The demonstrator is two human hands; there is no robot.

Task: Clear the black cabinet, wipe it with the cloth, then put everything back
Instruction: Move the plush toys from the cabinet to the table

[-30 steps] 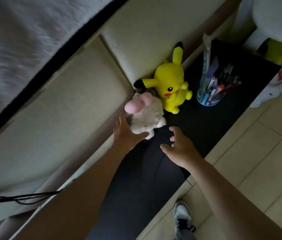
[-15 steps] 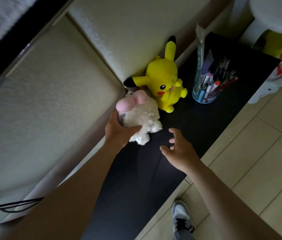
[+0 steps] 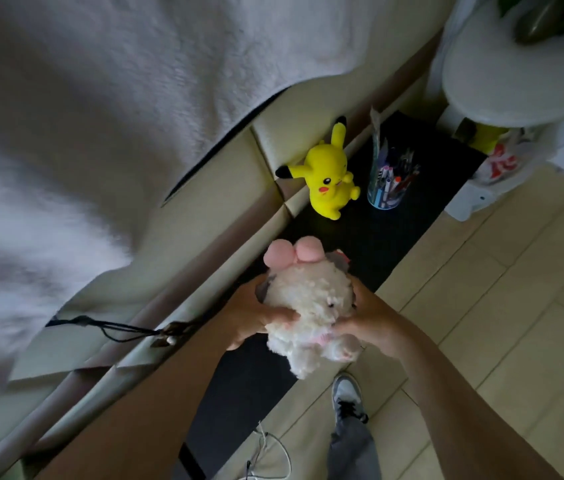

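Observation:
A fluffy white plush toy with a pink bow is lifted above the black cabinet, held between both hands. My left hand grips its left side and my right hand grips its right side. Farther back on the cabinet top stands a yellow plush toy against the sofa. Beside it, to the right, is a clear blue-based cup of pens. No cloth is in view.
A beige sofa with a white blanket runs along the cabinet's left side. A round white stool and a plastic bag stand beyond the far end. Tiled floor and my shoe are at right; white cables lie near the front.
My left hand closed on the white plush toy and lifted it off the cabinet toward me. My right hand came up and took hold of its other side. The view swung back.

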